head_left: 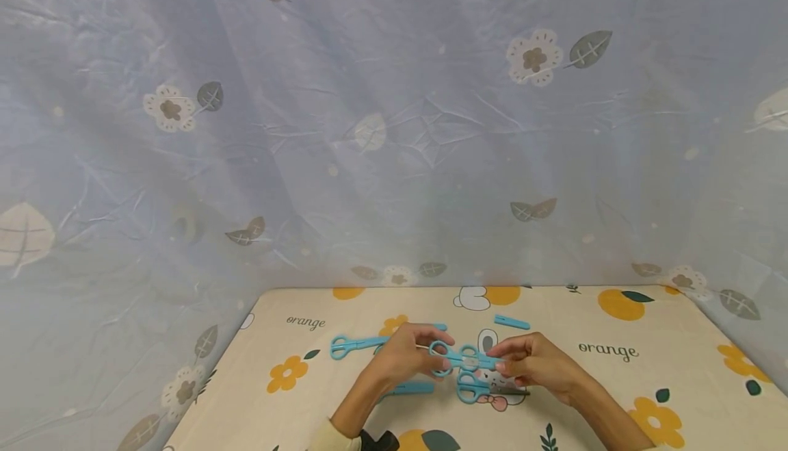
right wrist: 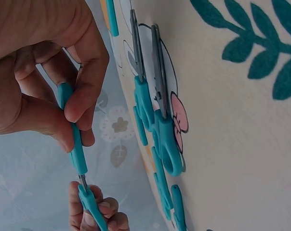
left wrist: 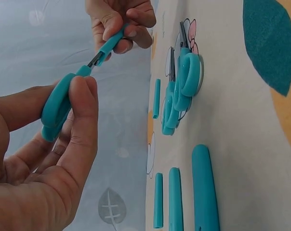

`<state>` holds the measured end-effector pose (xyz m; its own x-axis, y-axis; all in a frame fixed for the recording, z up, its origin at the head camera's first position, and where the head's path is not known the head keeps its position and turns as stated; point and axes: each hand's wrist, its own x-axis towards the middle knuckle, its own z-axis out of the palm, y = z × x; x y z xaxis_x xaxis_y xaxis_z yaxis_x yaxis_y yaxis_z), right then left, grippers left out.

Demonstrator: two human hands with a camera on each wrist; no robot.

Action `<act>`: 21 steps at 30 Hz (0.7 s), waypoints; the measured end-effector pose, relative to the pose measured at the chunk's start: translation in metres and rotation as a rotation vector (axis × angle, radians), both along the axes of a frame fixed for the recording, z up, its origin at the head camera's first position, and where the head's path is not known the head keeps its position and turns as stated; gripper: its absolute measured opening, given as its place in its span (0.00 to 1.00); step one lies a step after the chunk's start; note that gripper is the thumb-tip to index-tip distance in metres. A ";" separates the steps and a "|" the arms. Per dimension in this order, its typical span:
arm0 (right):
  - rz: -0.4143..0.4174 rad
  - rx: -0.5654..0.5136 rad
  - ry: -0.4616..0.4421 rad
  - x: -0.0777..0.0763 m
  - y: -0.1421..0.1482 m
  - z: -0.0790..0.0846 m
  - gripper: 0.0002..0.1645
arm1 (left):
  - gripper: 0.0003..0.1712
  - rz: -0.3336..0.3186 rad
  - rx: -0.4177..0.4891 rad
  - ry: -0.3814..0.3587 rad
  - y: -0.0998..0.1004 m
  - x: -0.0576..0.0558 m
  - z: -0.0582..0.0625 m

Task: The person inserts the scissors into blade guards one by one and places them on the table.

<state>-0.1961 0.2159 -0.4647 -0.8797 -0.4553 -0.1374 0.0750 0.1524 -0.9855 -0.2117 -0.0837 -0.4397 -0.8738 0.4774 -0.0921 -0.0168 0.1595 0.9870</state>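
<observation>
My left hand (head_left: 406, 355) holds a pair of light-blue scissors (left wrist: 59, 103) by the handle loops. A blue blade cover (right wrist: 78, 149) is pinched between the thumb and fingers of my right hand (head_left: 542, 367). That cover sits over the blades of the held scissors, with a short stretch of metal showing between cover and handles. Below the hands, two more pairs of scissors lie on the cloth with bare blades: a nearer pair (head_left: 473, 388) and a farther pair (right wrist: 143, 103), which the hands partly hide in the head view.
Left of the hands lies another blue pair of scissors (head_left: 341, 347), its blades covered. One loose blade cover (head_left: 512, 321) rests behind the right hand, another (head_left: 418, 388) near the left wrist. A patterned cloth (head_left: 345, 410) covers the table; a grey-blue curtain (head_left: 394, 184) hangs behind.
</observation>
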 end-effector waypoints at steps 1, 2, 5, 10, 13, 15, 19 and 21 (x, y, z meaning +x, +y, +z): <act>-0.001 0.003 -0.001 0.000 -0.001 0.000 0.23 | 0.17 -0.002 -0.004 0.003 0.001 0.000 0.000; -0.002 0.007 0.002 0.000 -0.002 -0.001 0.24 | 0.17 -0.002 -0.010 0.007 0.001 0.001 0.001; -0.008 0.014 0.007 0.000 -0.004 -0.002 0.23 | 0.18 -0.006 -0.014 0.017 0.004 0.002 0.001; -0.019 0.022 0.021 -0.001 -0.005 -0.003 0.22 | 0.18 0.002 -0.002 0.029 0.007 0.002 0.000; -0.038 0.035 0.036 0.000 -0.006 -0.004 0.21 | 0.18 0.007 0.007 0.034 0.008 0.003 -0.001; -0.054 0.049 0.047 0.000 -0.007 -0.005 0.20 | 0.18 0.011 0.013 0.030 0.009 0.003 -0.002; -0.079 0.083 0.059 0.001 -0.008 -0.006 0.17 | 0.19 0.020 0.023 0.003 0.011 0.002 -0.007; -0.087 0.097 0.057 0.001 -0.009 -0.006 0.17 | 0.19 0.026 0.023 -0.007 0.012 0.001 -0.009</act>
<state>-0.1948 0.2068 -0.4709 -0.9228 -0.3641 -0.1258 0.0365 0.2424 -0.9695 -0.2103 -0.0720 -0.4485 -0.8852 0.4568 -0.0876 -0.0275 0.1366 0.9902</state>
